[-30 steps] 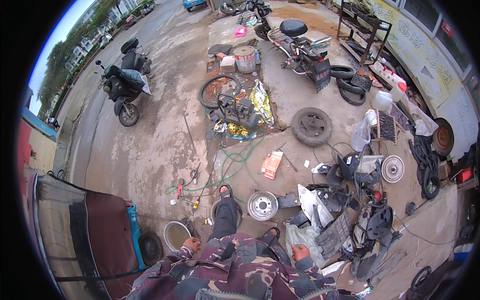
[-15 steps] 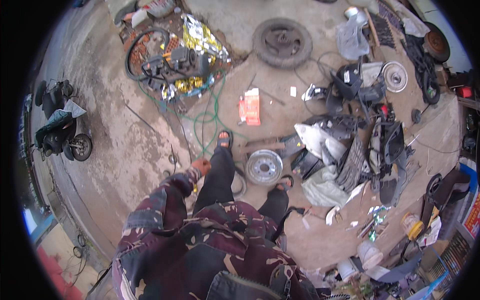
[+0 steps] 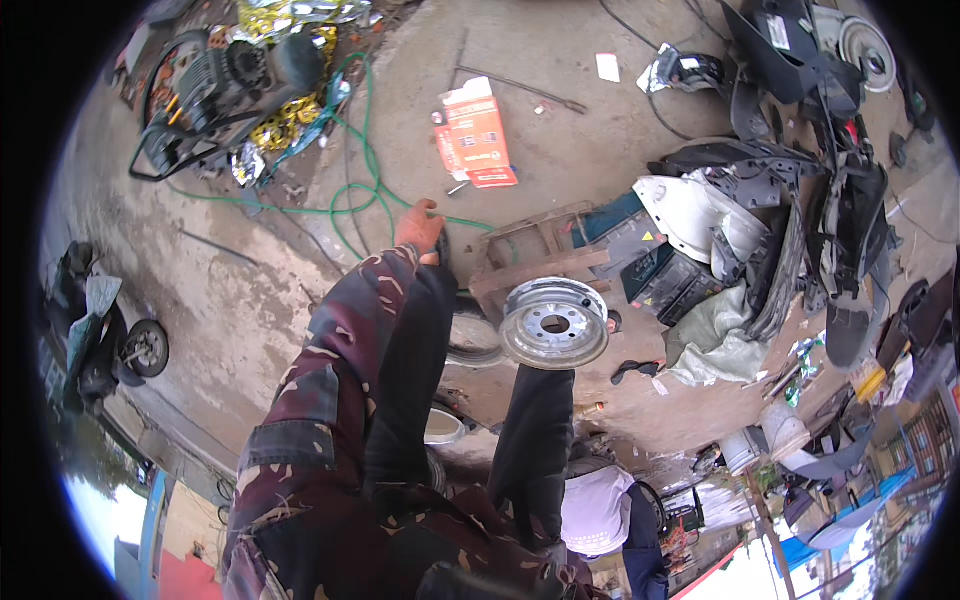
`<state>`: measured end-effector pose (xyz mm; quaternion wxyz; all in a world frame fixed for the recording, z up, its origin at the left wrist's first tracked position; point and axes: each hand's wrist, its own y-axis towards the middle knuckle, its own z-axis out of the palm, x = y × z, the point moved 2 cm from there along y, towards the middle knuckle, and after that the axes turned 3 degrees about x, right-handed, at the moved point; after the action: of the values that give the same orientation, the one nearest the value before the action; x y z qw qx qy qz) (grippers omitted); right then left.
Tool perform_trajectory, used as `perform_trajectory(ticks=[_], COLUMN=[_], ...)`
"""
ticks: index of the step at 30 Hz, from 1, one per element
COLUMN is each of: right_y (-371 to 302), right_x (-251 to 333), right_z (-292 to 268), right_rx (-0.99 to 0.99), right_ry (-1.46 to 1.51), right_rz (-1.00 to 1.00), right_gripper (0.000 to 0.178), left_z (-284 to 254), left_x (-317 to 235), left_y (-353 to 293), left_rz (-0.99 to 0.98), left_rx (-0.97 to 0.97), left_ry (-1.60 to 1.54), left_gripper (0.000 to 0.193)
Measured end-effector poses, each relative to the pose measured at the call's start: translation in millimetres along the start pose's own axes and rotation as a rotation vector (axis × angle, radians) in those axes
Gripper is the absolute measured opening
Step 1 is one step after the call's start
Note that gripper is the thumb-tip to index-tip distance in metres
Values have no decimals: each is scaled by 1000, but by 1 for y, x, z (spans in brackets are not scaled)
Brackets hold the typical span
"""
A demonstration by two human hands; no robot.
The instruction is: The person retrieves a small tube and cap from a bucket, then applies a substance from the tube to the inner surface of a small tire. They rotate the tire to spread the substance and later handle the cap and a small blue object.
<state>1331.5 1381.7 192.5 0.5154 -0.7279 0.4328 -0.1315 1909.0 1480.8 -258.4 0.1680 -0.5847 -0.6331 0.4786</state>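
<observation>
My left hand (image 3: 420,228) reaches forward over my left leg, fingers partly stretched and apart, nothing visible in them. Just ahead of it lie the coiled green hose (image 3: 372,195) and an open orange-and-white carton (image 3: 475,138). A small metal cylinder (image 3: 457,187) rests beside the carton's near edge. To the right of my left leg, a silver steel wheel rim (image 3: 553,335) sits tilted by a rusty metal frame (image 3: 530,258). A tyre (image 3: 475,345) partly shows behind the rim. My right hand is out of sight.
A black engine-like machine (image 3: 235,80) stands at the far left. Dark batteries (image 3: 670,285), a white plastic panel (image 3: 690,215) and black motorbike parts (image 3: 850,230) crowd the right. A long metal rod (image 3: 525,88) lies ahead. Another person (image 3: 597,510) appears at the bottom.
My left hand has moved forward, nearer the carton and hose. The view has shifted closer to the ground things, and the person at the bottom has come into sight.
</observation>
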Motion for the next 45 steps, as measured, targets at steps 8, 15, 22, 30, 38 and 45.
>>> perform_trajectory(ticks=[8, 15, 22, 30, 38, 45], right_y=[17, 13, 3, 23, -172, -243], right_x=[-39, -43, -66, -90, 111, 124], right_z=[45, 57, 10, -82, -27, -29], right_rx=[-9, 99, 145, -69, 294, 310], right_ry=[132, 182, 237, 375, 683, 838], right_rz=[67, -16, -109, -104, -1055, -1213], right_gripper=[14, 15, 17, 18, 18, 16], left_z=[88, 48, -73, -94, -78, -50], left_x=[-9, 2, -52, -194, -286, -305], left_y=[72, -33, -245, -405, -521, -576], left_rz=[16, -191, -174, 21, 415, 625], left_rx=[-16, 343, 530, 915, 1277, 1336], left_ry=[225, -438, -739, -902, -274, 134], left_gripper=[32, 20, 22, 22, 23, 18])
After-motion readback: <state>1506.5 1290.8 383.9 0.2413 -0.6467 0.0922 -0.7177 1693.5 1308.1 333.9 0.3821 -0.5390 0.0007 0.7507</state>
